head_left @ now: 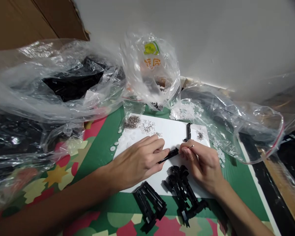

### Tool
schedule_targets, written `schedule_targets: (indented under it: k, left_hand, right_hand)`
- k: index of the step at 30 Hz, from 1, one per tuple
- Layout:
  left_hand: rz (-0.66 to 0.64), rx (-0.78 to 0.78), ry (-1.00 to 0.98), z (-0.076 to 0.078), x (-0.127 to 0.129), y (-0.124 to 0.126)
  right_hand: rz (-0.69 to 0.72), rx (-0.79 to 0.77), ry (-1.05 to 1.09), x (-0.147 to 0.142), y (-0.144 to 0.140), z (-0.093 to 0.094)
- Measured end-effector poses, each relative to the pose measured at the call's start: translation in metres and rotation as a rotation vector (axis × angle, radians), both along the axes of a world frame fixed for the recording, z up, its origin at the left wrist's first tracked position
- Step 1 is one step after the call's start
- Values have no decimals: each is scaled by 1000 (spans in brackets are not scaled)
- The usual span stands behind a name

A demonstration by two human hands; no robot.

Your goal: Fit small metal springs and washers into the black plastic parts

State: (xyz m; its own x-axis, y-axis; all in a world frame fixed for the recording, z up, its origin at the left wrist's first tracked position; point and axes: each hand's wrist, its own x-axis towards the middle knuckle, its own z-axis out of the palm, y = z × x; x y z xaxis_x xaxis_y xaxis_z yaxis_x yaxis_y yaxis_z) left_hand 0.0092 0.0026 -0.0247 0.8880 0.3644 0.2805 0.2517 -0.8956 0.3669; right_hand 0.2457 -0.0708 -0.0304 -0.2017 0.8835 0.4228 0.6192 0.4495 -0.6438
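Observation:
My left hand (145, 157) is closed around a slim black plastic part (171, 154) above a white sheet (147, 186). At the part's right end my right hand (206, 160) pinches a small thin metal piece (191, 146), whose exact kind is too small to make out. Another black part (188, 131) lies just beyond my right fingers. Small bent metal wires (147, 126) are scattered on the sheet's far left, and a small heap of tiny metal pieces (200, 135) sits at its far right. Nearer me lie several finished-looking black parts (184, 190).
Two black parts (149, 205) lie at the near edge. White plastic discs (185, 110) are piled behind the sheet, with others (112, 148) at left. A zip bag of metal pieces (132, 121), a white carrier bag (149, 72) and clear plastic bags (76, 82) crowd the back.

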Motion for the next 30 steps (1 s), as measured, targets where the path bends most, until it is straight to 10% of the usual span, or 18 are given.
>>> schedule_targets:
  k: [15,24,30]
  left_hand:
    - [116,-16,-1,3,-5,-6]
    - [237,-203,-237,13,-11,-10]
    - [273,-321,-279,8,-9,-8]
  right_hand:
    - [-308,146,249,21,4,17]
    - [-16,-417,322,7,7,3]
    - [17,-255,301,12,5,28]
